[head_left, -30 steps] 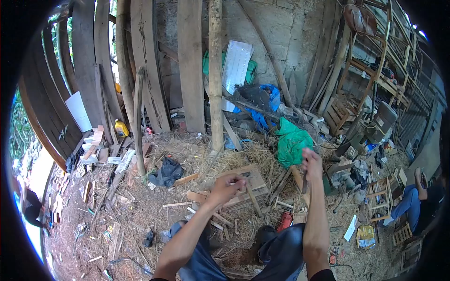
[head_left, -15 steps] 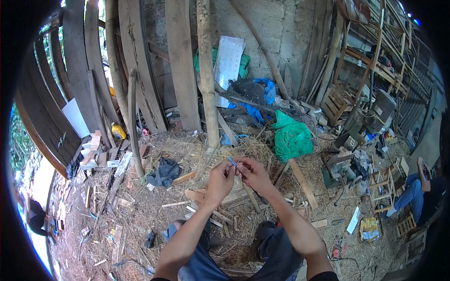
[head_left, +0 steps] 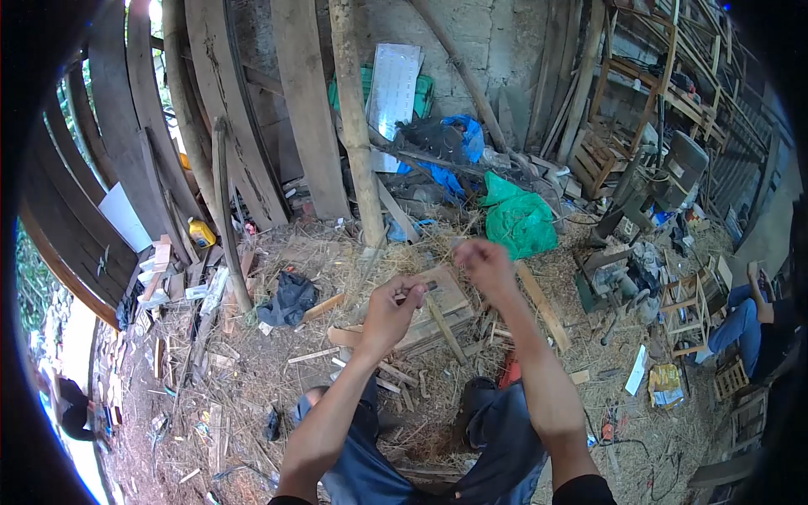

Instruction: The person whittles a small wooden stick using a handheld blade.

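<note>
My left hand (head_left: 393,313) is closed, thumb against fingers, on a small dark stick-like piece (head_left: 431,286) whose tip sticks out to the right. It is too small to name. Higher up and to the right is my right hand (head_left: 488,268), apart from the left, with its fingers curled and smeared by motion. Whether it holds anything I cannot make out. Below and between the hands lies a wooden board (head_left: 442,295) on the ground, with a narrow wood strip (head_left: 446,331) near it.
A green plastic sack (head_left: 520,223) lies ahead, right of a wooden post (head_left: 358,126). A black plastic bag (head_left: 288,300) is on the littered ground to the left. A yellow bottle (head_left: 201,233) stands by the planks. Another person (head_left: 741,324) sits at far right.
My hands were together at a small blue piece; now they are apart. My right hand has moved up and to the right, and my left hand stays lower. The view has shifted slightly.
</note>
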Motion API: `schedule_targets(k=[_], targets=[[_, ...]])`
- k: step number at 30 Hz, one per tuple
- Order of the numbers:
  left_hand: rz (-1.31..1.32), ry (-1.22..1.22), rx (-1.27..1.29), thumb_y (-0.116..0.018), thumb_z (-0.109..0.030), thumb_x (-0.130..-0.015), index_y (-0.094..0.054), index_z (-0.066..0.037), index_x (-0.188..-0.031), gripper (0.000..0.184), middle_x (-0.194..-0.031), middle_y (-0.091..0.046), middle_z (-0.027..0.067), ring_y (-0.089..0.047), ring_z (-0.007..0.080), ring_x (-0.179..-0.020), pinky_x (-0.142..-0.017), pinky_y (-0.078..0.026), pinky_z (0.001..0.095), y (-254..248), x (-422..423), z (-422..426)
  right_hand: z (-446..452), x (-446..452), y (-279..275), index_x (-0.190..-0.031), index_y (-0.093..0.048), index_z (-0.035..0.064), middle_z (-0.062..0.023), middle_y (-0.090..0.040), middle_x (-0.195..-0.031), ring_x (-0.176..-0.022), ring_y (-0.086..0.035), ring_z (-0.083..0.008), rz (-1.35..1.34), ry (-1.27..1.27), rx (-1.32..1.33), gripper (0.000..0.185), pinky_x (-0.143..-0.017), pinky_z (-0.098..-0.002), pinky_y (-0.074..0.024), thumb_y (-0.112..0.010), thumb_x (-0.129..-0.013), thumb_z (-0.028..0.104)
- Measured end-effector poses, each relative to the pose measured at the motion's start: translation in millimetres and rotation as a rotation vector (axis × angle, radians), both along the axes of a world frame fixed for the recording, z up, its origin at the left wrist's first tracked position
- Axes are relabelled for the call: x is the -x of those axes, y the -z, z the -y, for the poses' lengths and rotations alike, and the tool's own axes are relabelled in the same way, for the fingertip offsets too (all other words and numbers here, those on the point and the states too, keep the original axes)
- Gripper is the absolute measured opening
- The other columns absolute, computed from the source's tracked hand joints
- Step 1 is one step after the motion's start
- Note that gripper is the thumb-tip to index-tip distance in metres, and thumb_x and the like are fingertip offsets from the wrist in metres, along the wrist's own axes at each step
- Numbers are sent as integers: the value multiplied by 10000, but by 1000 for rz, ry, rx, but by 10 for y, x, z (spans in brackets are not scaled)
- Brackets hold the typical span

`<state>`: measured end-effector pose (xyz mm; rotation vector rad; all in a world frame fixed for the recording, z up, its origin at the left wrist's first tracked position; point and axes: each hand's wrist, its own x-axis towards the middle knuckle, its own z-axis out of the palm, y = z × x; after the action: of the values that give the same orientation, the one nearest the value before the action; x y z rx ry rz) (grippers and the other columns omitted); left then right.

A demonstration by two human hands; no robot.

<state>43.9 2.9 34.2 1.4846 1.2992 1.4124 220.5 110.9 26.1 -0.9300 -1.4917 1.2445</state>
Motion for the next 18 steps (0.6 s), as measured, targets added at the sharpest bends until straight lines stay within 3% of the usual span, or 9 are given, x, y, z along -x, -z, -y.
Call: schedule_targets(k=[3,7,13,16,18], targets=[[67,13,114,-553,-80,-892,-612,26,-918,124,-732,-593,27,-523,78,-664,-631,-423,227,-12,103,75,-180,-449,-48,-963,-633,29,26,-580,-688,-492,-402,-26,-160,194,122,221,-425,-187,-307,-550,-911,227],[136,-14,88,-562,-93,-885,-610,17,-925,127,-737,-567,18,-500,70,-658,-610,-408,226,75,217,1,-51,-514,-44,-1004,-616,28,19,-579,-696,-501,-404,-23,-213,188,221,237,-435,-188,-322,-538,-920,235],[19,-80,70,-566,-112,-888,-605,18,-912,138,-749,-586,42,-517,80,-688,-644,-423,241,36,130,-2,247,63,-27,-1038,-596,29,4,-562,-687,-507,-407,-25,-22,-75,-98,203,-436,-196,-313,-519,-930,183],[12,-71,17,-567,-111,-887,-604,19,-919,139,-753,-585,44,-516,81,-693,-643,-424,242,2,89,-8,513,276,-209,-1053,-579,41,11,-555,-680,-506,-401,-26,-128,-147,81,181,-440,-196,-310,-516,-929,156],[29,-55,22,-567,-112,-887,-603,20,-923,141,-752,-582,42,-515,82,-696,-640,-424,243,2,69,0,553,296,-215,-1095,-566,60,16,-552,-686,-501,-388,-28,-173,-386,273,201,-439,-193,-305,-519,-927,159]])
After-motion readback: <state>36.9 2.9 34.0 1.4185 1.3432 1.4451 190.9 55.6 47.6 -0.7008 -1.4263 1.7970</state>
